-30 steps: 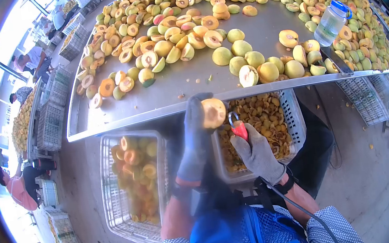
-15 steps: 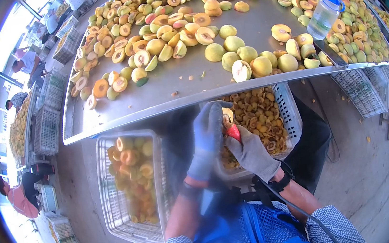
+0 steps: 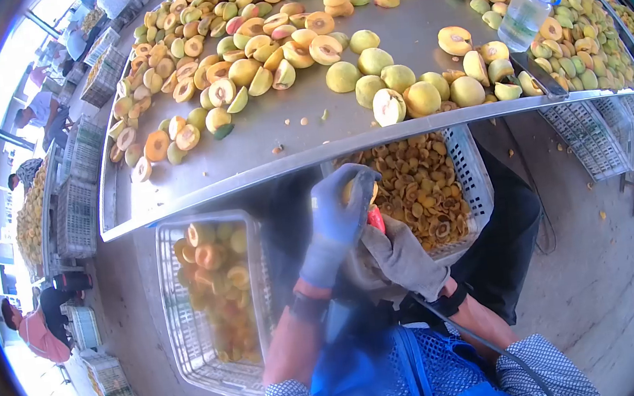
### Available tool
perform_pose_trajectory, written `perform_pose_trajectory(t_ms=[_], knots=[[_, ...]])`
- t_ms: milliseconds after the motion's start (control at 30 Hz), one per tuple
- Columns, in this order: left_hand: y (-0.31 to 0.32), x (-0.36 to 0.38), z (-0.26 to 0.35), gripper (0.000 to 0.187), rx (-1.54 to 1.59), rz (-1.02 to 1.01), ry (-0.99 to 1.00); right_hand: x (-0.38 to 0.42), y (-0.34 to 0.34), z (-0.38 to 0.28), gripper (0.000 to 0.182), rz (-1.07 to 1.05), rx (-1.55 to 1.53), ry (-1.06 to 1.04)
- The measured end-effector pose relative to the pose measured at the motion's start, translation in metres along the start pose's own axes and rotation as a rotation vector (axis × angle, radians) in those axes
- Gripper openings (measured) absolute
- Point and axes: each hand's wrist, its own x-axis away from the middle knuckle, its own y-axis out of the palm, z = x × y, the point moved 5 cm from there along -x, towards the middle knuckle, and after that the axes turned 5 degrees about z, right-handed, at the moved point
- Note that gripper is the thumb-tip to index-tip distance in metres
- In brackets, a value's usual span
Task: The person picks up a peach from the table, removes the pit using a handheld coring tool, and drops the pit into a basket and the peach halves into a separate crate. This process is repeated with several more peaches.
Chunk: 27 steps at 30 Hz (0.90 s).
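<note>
My left hand (image 3: 338,210), in a grey glove, is closed around a piece of yellow fruit (image 3: 348,192), mostly hidden by the fingers. My right hand (image 3: 401,251), also gloved, grips a red-handled tool (image 3: 376,219) whose tip is against or near the fruit. A dark cable (image 3: 477,334) runs from the right hand along the forearm. Both hands are just below the metal table's front edge. Under the right hand's side stands a white crate (image 3: 473,180) of small fruit pieces (image 3: 431,201).
The metal table (image 3: 279,136) holds many halved and whole fruits (image 3: 423,98), plus a water bottle (image 3: 525,18). At lower left is a white crate (image 3: 179,323) of fruit halves (image 3: 222,287). Several people work at far left, one in a pink top (image 3: 42,337). More crates (image 3: 588,140) stand right.
My left hand has turned and its fingers now curl over the fruit. The right hand has shifted slightly down, with less of the red handle showing. The view has moved slightly.
</note>
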Motion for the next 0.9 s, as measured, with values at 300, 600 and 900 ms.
perform_pose_trajectory(t_ms=[300, 600, 900], knots=[[0.002, -0.015, -0.023, 0.031, 0.297, -0.418, -0.185, 0.003, 0.005, 0.018, 0.028, -0.104, -0.348, 0.413], [0.005, -0.005, -0.018, 0.024, 0.025, -0.226, -0.048, 0.004, 0.006, 0.026, 0.028, -0.128, -0.256, 0.203], [0.009, -0.003, -0.035, 0.027, 0.395, -0.465, -0.258, 0.024, 0.019, 0.031, 0.040, -0.272, -0.820, 0.707]])
